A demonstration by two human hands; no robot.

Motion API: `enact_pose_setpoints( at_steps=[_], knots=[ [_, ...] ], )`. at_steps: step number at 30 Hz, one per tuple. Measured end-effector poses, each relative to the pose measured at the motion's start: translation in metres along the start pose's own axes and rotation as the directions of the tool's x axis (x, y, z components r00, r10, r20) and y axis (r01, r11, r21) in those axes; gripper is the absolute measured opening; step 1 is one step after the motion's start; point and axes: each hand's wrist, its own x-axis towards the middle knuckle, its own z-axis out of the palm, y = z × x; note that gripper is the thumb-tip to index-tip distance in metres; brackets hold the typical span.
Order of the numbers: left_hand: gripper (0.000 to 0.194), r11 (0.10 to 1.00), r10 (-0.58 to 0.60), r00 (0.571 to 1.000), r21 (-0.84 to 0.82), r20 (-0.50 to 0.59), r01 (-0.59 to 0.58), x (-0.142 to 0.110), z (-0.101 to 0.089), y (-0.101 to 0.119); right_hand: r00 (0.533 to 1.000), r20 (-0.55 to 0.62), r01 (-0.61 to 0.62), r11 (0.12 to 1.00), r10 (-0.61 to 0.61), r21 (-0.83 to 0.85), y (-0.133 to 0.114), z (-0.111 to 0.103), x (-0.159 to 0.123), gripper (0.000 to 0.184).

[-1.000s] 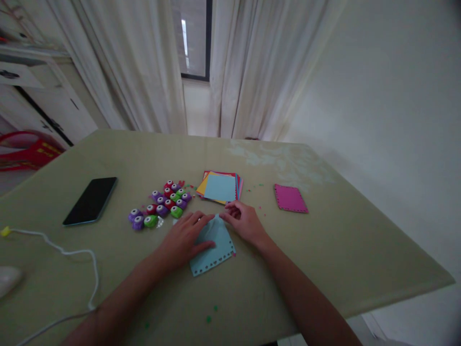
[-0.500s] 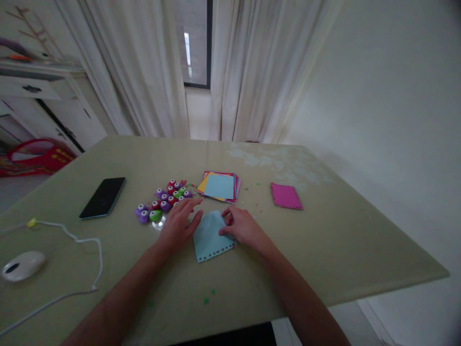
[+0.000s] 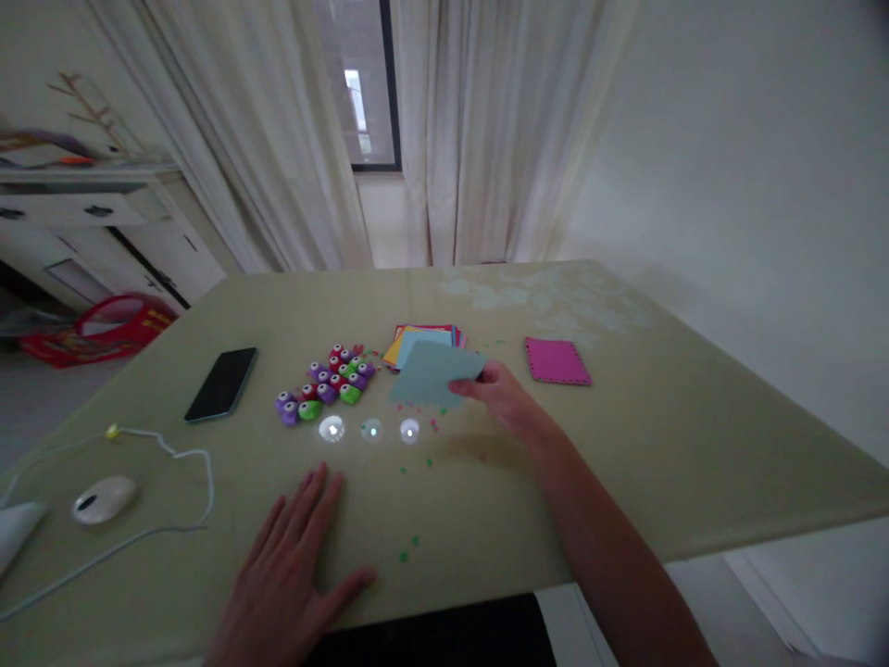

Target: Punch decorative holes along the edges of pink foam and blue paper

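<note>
The right hand (image 3: 504, 398) pinches a blue sheet (image 3: 431, 372) just this side of the paper stack (image 3: 404, 344), the left hand (image 3: 288, 565) splayed flat, well apart from that stack

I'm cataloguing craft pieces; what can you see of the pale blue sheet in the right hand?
The pale blue sheet is thin, plain-faced and four-sided, like paper or card. The right hand pinches it near its right side, holding it tilted above the table. In view, it overlaps part of the stack of coloured sheets. Its edges are too blurred for detail.
</note>
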Motion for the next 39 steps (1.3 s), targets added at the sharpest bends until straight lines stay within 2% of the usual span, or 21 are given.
enact_pose_setpoints(
  at_steps=[1,3,5,7,12,14,16,18,20,23,25,26,28,29,31,33,37,39],
  knots=[
    [0.110,1.000,0.016,1.000,0.004,-0.014,-0.016,0.006,0.003,0.009,0.994,-0.110,0.024,0.996,-0.014,0.090,-0.001,-0.002,0.002,0.033],
    [0.119,0.999,0.041,0.999,-0.001,-0.029,-0.041,0.027,0.013,0.028,0.953,-0.302,0.074,0.972,-0.003,0.224,-0.002,-0.009,0.006,0.035],
    [0.117,0.997,0.075,0.997,-0.007,-0.028,-0.076,0.058,0.026,0.045,0.913,-0.409,0.114,0.951,0.014,0.289,-0.003,-0.018,0.011,0.038],
    [0.116,0.997,0.078,0.996,-0.027,-0.035,-0.079,0.093,0.039,0.061,0.887,-0.461,0.141,0.941,0.017,0.306,-0.002,-0.030,0.015,0.041],
    [0.105,0.989,0.029,0.998,-0.147,0.050,-0.022,0.180,0.061,0.102,0.817,-0.576,0.189,0.921,0.044,0.340,0.001,-0.051,0.024,0.043],
    [0.091,0.974,0.081,0.996,-0.214,0.044,-0.070,0.205,0.063,0.122,0.802,-0.595,0.199,0.917,0.050,0.346,0.002,-0.054,0.025,0.044],
    [0.067,0.961,0.140,0.990,-0.245,0.034,-0.128,0.220,0.062,0.139,0.794,-0.606,0.202,0.915,0.055,0.349,0.001,-0.054,0.025,0.046],
    [0.040,0.953,0.167,0.986,-0.259,0.012,-0.159,0.222,0.056,0.147,0.785,-0.616,0.203,0.915,0.061,0.350,0.000,-0.054,0.023,0.047],
    [0.030,0.954,0.152,0.988,-0.260,-0.016,-0.151,0.212,0.048,0.137,0.774,-0.630,0.205,0.914,0.067,0.349,-0.001,-0.056,0.021,0.047],
    [0.040,0.970,0.053,0.997,-0.236,-0.051,-0.064,0.178,0.036,0.091,0.760,-0.647,0.220,0.911,0.065,0.350,-0.003,-0.060,0.019,0.045],
    [0.058,0.982,-0.115,0.991,-0.158,-0.075,0.103,0.151,0.033,0.050,0.754,-0.654,0.234,0.906,0.060,0.353,-0.004,-0.063,0.019,0.043],
    [0.066,0.980,-0.164,0.985,-0.123,-0.060,0.156,0.138,0.032,0.033,0.752,-0.656,0.241,0.903,0.057,0.356,-0.005,-0.064,0.019,0.042],
    [0.073,0.985,-0.138,0.990,-0.107,0.002,0.137,0.119,0.034,0.012,0.752,-0.657,0.255,0.896,0.053,0.364,-0.006,-0.064,0.020,0.042],
    [0.076,0.990,-0.092,0.995,-0.107,0.034,0.095,0.114,0.036,0.010,0.754,-0.655,0.261,0.892,0.050,0.368,-0.007,-0.062,0.021,0.042],
    [0.082,0.993,-0.003,0.999,-0.119,0.050,0.009,0.113,0.042,0.025,0.761,-0.647,0.268,0.887,0.045,0.377,-0.008,-0.059,0.021,0.043],
    [0.086,0.987,0.077,0.995,-0.148,0.068,-0.066,0.125,0.050,0.058,0.770,-0.637,0.273,0.882,0.039,0.384,-0.009,-0.055,0.021,0.044],
    [0.101,0.950,0.230,0.966,-0.243,0.120,-0.196,0.175,0.066,0.136,0.777,-0.630,0.289,0.875,0.024,0.389,-0.011,-0.053,0.018,0.047],
    [0.098,0.928,0.293,0.948,-0.277,0.125,-0.250,0.205,0.074,0.164,0.771,-0.636,0.296,0.874,0.019,0.385,-0.011,-0.054,0.016,0.048]
  ],
)
